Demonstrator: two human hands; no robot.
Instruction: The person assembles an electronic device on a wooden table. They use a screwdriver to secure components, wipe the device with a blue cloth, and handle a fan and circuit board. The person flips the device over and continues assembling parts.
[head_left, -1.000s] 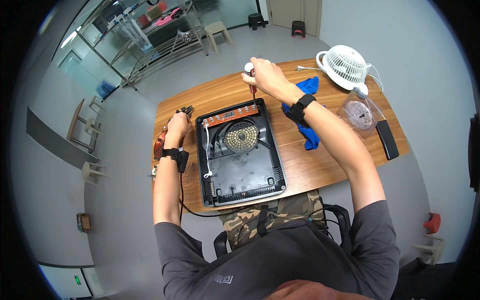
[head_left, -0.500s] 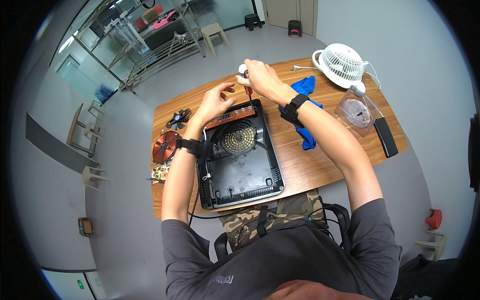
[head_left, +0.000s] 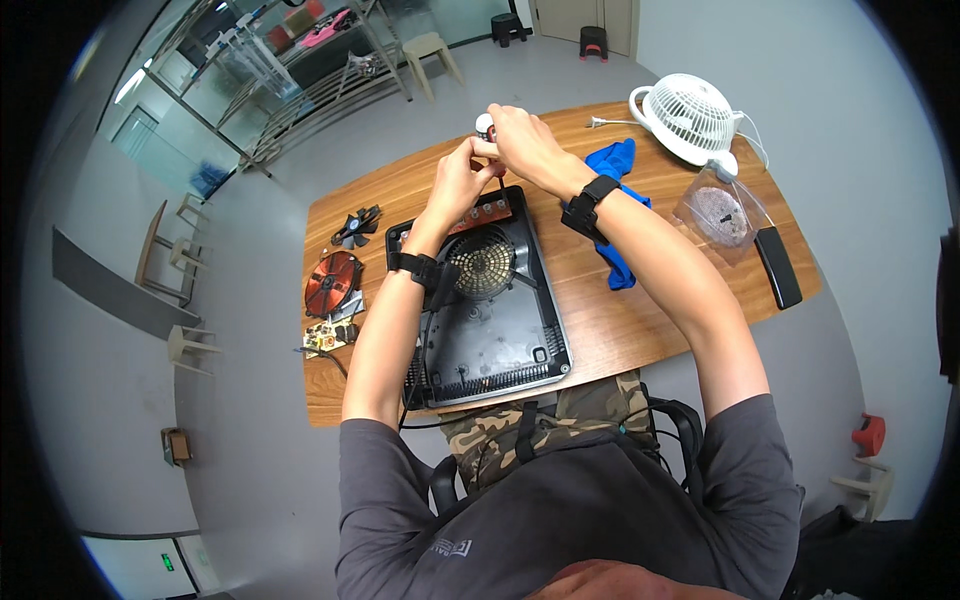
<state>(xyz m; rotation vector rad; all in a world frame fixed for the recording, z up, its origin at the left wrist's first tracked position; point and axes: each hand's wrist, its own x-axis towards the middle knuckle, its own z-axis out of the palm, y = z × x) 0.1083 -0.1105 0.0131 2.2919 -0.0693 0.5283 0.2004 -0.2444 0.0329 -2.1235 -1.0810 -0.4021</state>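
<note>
My right hand (head_left: 528, 143) is wrapped round the handle of a screwdriver (head_left: 485, 125) with a pale end. The screwdriver stands nearly upright, its shaft pointing down at the brown circuit board strip (head_left: 488, 213). Closed fingers of my left hand (head_left: 463, 180) meet the lower part of the handle, just under my right hand. The strip lies along the far edge of an opened black appliance housing (head_left: 490, 345), which has a round vent grille. Where the screwdriver's tip touches is too small to make out. My left wrist hides part of the housing.
Left of the housing lie a small black fan (head_left: 357, 227), a copper coil (head_left: 333, 284) and a loose circuit board (head_left: 328, 337). At right are a blue cloth (head_left: 615, 270), a white fan (head_left: 688, 118), a clear bag (head_left: 718, 215) and a black phone-like slab (head_left: 778, 268).
My left hand has moved right and up from over the strip, and its fingers have closed at the screwdriver. My right hand still grips the handle. The view has shifted slightly.
</note>
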